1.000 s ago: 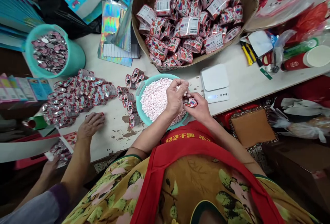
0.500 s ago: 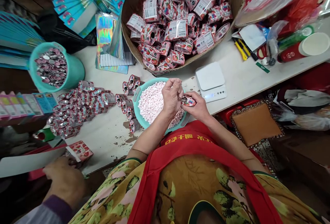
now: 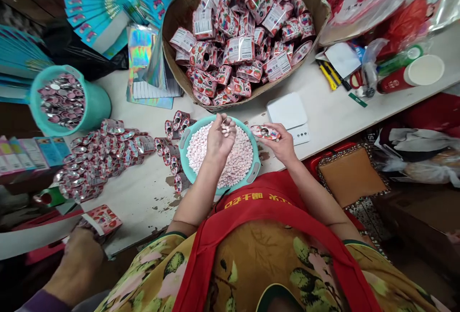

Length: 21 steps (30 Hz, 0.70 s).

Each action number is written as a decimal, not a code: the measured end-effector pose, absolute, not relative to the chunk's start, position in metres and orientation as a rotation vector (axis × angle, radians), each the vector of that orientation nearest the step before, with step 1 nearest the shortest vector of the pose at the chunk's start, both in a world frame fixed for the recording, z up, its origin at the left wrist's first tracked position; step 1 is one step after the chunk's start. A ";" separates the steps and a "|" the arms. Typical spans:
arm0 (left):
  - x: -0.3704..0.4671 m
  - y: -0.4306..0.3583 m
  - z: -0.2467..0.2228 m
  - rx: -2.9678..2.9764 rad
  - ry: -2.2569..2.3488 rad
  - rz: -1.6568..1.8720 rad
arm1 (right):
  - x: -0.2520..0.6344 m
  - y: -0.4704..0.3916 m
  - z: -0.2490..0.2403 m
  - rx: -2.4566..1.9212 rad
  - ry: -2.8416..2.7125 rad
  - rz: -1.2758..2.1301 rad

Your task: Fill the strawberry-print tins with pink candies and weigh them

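Small pale pink candies [image 3: 226,129] lie in the cupped palm and fingers of my left hand [image 3: 218,142], which is turned up above a turquoise basin [image 3: 256,166]. The basin holds a heap of the same candies [image 3: 239,158]. To the right, my right hand [image 3: 282,145] grips a strawberry-print candy container [image 3: 266,132] with its dark round hole facing up. Several similar containers [image 3: 175,151] with open holes stand just left of the basin.
A large carton [image 3: 215,107] full of strawberry-print containers stands behind. Right of the basin is a white scale [image 3: 287,110]. Closed containers [image 3: 104,158] and a turquoise bucket [image 3: 98,103] of foil lids stand left. Another person's hand [image 3: 79,259] holds a strawberry box [image 3: 104,220] at lower left.
My left hand has moved left, away from the container and over the basin, and now shows candies in its palm. My right hand still holds the container, shifted slightly right.
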State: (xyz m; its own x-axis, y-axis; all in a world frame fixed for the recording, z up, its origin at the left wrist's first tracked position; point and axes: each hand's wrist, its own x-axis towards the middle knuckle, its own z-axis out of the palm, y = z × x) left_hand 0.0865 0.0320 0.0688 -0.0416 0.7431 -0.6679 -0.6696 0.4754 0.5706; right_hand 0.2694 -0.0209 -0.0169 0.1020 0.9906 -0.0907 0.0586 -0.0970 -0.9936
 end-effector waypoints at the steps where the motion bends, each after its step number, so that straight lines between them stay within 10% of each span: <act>1: 0.083 0.032 0.064 0.054 1.160 1.087 | 0.279 -0.014 -0.025 -1.401 -1.096 1.145; 8: 0.064 0.023 0.046 0.278 1.281 0.956 | 0.340 0.044 -0.091 -1.620 -1.017 0.913; 14: 0.017 0.019 0.014 0.989 1.874 0.936 | 0.331 0.077 -0.048 -1.597 -1.376 0.477; 21: -0.001 -0.009 -0.012 1.866 2.030 0.157 | 0.228 0.195 -0.027 -1.198 -2.189 0.901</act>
